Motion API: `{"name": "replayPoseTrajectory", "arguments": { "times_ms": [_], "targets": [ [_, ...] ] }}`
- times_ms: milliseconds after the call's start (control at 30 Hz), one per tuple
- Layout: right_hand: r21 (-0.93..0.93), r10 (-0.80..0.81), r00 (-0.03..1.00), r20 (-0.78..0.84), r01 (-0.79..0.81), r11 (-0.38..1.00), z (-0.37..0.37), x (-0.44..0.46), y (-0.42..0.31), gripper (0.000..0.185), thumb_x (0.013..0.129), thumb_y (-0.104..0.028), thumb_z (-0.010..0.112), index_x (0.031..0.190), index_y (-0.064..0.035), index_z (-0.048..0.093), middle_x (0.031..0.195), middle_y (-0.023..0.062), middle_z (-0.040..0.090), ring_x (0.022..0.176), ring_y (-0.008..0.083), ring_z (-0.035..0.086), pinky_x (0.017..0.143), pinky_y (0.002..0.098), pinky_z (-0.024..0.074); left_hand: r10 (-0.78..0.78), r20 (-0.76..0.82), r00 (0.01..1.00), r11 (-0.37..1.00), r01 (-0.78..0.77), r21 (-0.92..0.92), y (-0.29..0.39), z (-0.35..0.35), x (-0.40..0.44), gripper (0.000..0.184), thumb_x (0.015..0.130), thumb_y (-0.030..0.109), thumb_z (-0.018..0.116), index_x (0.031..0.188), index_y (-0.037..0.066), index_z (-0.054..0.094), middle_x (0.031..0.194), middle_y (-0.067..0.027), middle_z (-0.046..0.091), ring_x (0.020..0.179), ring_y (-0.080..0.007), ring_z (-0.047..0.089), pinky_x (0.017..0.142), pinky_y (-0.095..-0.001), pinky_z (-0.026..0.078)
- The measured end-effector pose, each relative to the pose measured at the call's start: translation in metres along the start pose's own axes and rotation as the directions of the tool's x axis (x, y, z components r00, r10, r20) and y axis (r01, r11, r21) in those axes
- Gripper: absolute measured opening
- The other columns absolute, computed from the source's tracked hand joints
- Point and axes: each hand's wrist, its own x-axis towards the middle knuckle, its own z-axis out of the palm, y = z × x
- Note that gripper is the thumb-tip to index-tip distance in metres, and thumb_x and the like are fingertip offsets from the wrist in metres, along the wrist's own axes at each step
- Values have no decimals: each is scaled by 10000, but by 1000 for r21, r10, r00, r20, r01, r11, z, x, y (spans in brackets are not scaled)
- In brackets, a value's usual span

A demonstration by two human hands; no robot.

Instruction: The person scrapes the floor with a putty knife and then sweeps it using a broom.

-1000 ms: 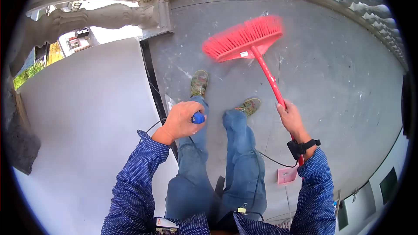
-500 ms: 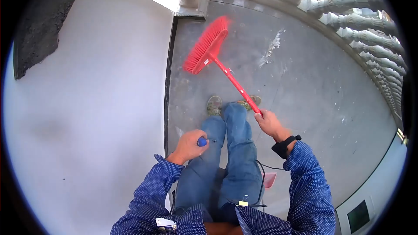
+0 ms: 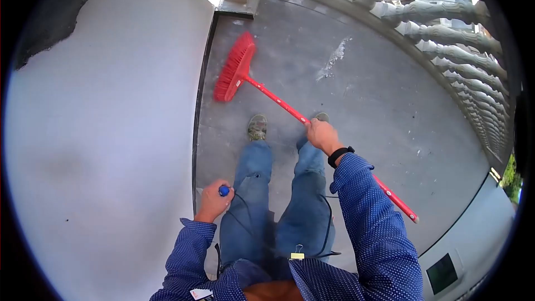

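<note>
A red broom (image 3: pixel 276 99) slants across the view, its bristles on the grey floor near the left wall. My right hand (image 3: pixel 322 135) is closed around its handle, partway along. Beyond my right forearm the handle's tail end shows again, angled down to the right. At my left knee, my left hand (image 3: pixel 214 198) is wrapped around something with a rounded blue end (image 3: pixel 224 190); the rest of that thing is hidden by the fist and I cannot tell its kind.
Whitish debris (image 3: pixel 334 58) lies on the grey floor (image 3: pixel 368 111) ahead to the right. A white wall (image 3: pixel 128 111) bounds the left, and a baluster railing (image 3: pixel 440 36) curves along the right. My shoes (image 3: pixel 257 127) stand on the floor below the broom.
The broom head has swung left, nearer the wall. Both my hands have shifted left, the right one also upward. My legs are farther apart, and a pink object beside them is out of sight.
</note>
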Motion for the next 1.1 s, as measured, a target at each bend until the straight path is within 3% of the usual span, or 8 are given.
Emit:
{"name": "replayPoseTrajectory", "arguments": {
  "times_ms": [167,233,300,667,733,800,967,1100],
  "targets": [
    [-112,19,1000,-15,-21,994,-61,3,66,425,1029,-410,444,1108,-67,682,1029,215,718,999,408,682,869,500,540,-41,-8,999,999,41,23,30,19,-10,169,787,142,761,885,49,658,772,-166,676,719,-354,673,682,-394,532],
    [-116,88,995,-35,-92,989,-79,-6,122,421,1025,-402,453,1100,-65,694,1047,212,716,1008,412,675,875,502,536,-73,-1,997,996,73,49,41,35,-20,170,787,136,759,890,44,660,770,-168,676,714,-343,675,682,-391,531],
    [-99,162,986,-37,-165,981,-101,-21,182,416,1024,-397,454,1105,-66,691,1055,220,712,1019,418,666,884,503,529,-105,-30,994,994,106,23,58,51,-19,170,790,139,751,885,17,679,739,-144,670,658,-235,654,672,-337,533],
    [-132,451,880,-149,-470,873,-157,-135,450,392,1019,-370,474,1142,-66,689,1065,223,709,1025,425,662,901,499,522,-74,67,995,995,69,69,163,142,-9,204,805,186,760,897,18,691,738,-120,665,664,-197,647,663,-328,523],
    [-122,475,862,-177,-498,859,-160,-155,467,391,1018,-363,479,1123,-57,698,1049,226,711,1014,426,666,901,498,524,-14,64,998,998,10,66,170,146,-5,207,810,192,762,894,18,689,741,-114,664,664,-187,642,664,-324,521],
    [-131,468,859,-208,-498,857,-166,-170,475,401,1015,-356,487,1058,-33,722,1001,232,717,987,433,674,895,496,529,-141,122,982,989,145,-21,173,149,-2,205,816,193,757,889,18,679,754,-116,661,676,-197,634,674,-327,514],
    [-76,461,859,-220,-487,870,-181,-189,460,408,1008,-353,493,1044,-26,734,968,236,717,952,439,673,870,507,530,-22,32,999,1000,21,23,183,142,1,193,800,178,752,883,28,663,744,-142,646,678,-258,635,678,-353,512],
    [38,323,926,-196,-322,946,-182,-160,414,384,988,-382,499,1053,-86,734,950,237,700,943,449,653,839,508,519,15,5,1000,999,-15,52,166,139,3,201,779,177,747,875,26,656,732,-173,634,668,-293,638,670,-377,509]
  ]
}}
